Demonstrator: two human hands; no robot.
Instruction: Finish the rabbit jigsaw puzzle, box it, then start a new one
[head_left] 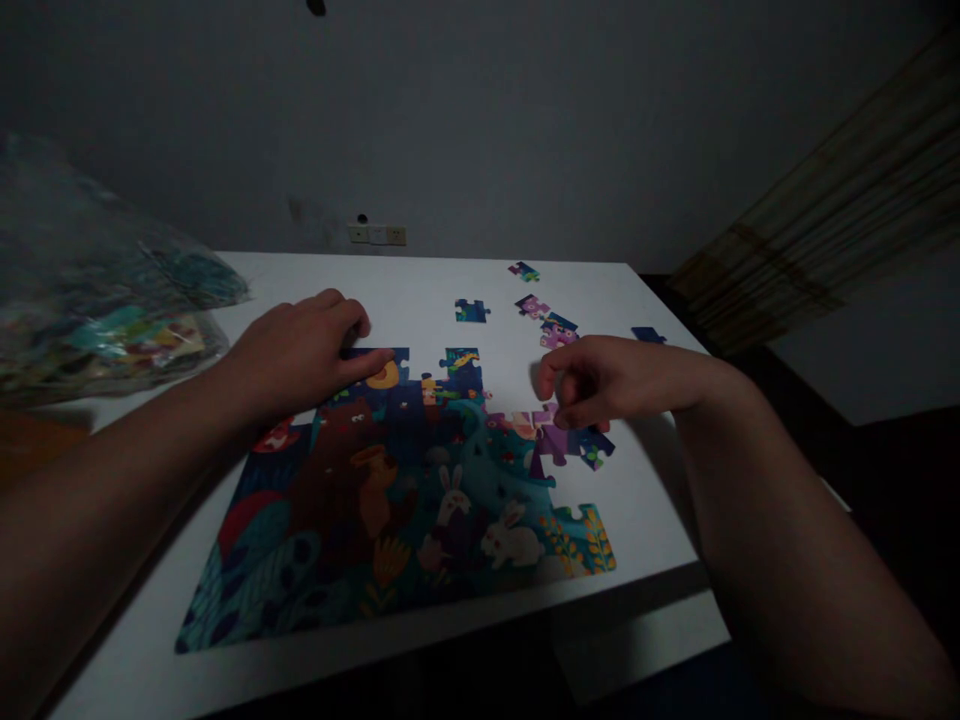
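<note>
A partly joined jigsaw puzzle (420, 480) with a bear, rabbits and a blue animal lies on the white table. My left hand (300, 345) rests at its upper left corner, thumb stretched over the edge pieces and the other fingers loosely bent on the table. Over the puzzle's right side hovers my right hand (607, 380), its fingers curled with a gap between index finger and thumb. That thumb tip touches or covers part of a purple puzzle piece (553, 440). A dark blue piece with a green leaf (595, 449) sits just beside it, partly under the hand.
Loose pieces lie beyond the puzzle: a blue one (471, 311), a pink-purple pair (559, 331), a multicoloured one (524, 271) and a dark one (647, 335) near the right edge. A clear plastic bag (112, 290) stands at left. Behind the table (360, 290) is a wall with sockets (377, 235).
</note>
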